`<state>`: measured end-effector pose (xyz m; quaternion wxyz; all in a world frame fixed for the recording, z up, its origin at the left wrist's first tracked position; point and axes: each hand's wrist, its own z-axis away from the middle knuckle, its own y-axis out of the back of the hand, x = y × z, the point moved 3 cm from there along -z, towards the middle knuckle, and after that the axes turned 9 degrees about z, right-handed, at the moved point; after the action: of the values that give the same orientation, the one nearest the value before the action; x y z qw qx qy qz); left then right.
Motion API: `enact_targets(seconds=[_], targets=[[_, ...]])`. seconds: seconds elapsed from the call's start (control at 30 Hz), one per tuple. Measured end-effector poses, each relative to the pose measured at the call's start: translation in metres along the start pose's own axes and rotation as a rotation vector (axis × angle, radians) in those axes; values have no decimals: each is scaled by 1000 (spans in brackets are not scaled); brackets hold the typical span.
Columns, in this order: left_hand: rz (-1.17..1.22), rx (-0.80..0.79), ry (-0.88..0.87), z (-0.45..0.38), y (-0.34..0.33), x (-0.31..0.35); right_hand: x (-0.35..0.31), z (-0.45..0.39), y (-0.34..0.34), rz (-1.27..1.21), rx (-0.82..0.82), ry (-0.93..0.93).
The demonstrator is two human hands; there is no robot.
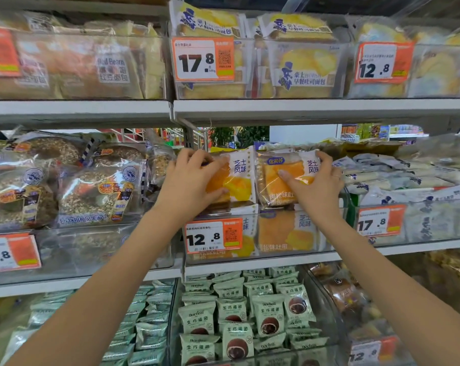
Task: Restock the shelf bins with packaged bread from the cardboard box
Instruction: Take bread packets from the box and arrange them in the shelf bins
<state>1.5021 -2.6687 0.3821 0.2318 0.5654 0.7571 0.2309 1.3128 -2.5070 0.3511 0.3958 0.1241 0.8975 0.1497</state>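
Two orange-and-white packaged breads stand side by side on top of the stock in the clear middle-shelf bin [289,256], which carries a 12.8 price tag. My left hand [189,180] grips the left bread package [236,180], thumb on its front and fingers curled over its top left corner. My right hand [316,180] grips the right bread package [276,178] at its right edge, thumb lying across the front. More of the same bread shows through the bin wall below. The cardboard box is out of view.
Grain bread bags [65,186] fill the bin to the left and blue-white packs [398,178] the bin to the right. The shelf above [302,110] overhangs the hands and holds toast bins. Green snack packs [239,318] fill the bin below.
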Motion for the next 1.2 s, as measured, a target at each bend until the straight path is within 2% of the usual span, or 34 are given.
enact_targets(seconds=[0.1, 0.33, 0.43, 0.53, 0.67, 0.77, 0.87, 0.93, 0.97, 1.03, 1.13, 1.2], targets=[[82, 28, -45, -5, 11, -10, 2, 0, -3, -38, 0, -40], [354, 67, -21, -27, 38, -19, 3, -5, -7, -65, 15, -95], [349, -68, -69, -26, 27, -17, 3, -4, -9, -41, 21, -99], [224, -73, -99, -8, 2, -25, 2, -3, -10, -13, 27, -103], [-29, -53, -11, 10, -12, -15, 1, 0, -12, 9, 39, -102], [-178, -115, -147, 11, -26, 7, -4, 7, -13, 74, 64, -84], [-206, -180, -147, 3, -39, -1, -12, 16, -15, 334, 124, 194], [-195, -185, -158, -1, -44, -11, -15, 18, -24, 485, 90, 378], [-193, -175, -179, -2, -44, -14, -15, 17, -28, 516, 63, 402], [-198, -168, -212, -3, -41, -16, -16, 12, -34, 468, 24, 322], [-216, -163, -239, -1, -39, -17, -18, 6, -34, 396, 59, 142], [-205, -165, -236, 3, -39, -17, -19, 5, -33, 368, 55, 98]])
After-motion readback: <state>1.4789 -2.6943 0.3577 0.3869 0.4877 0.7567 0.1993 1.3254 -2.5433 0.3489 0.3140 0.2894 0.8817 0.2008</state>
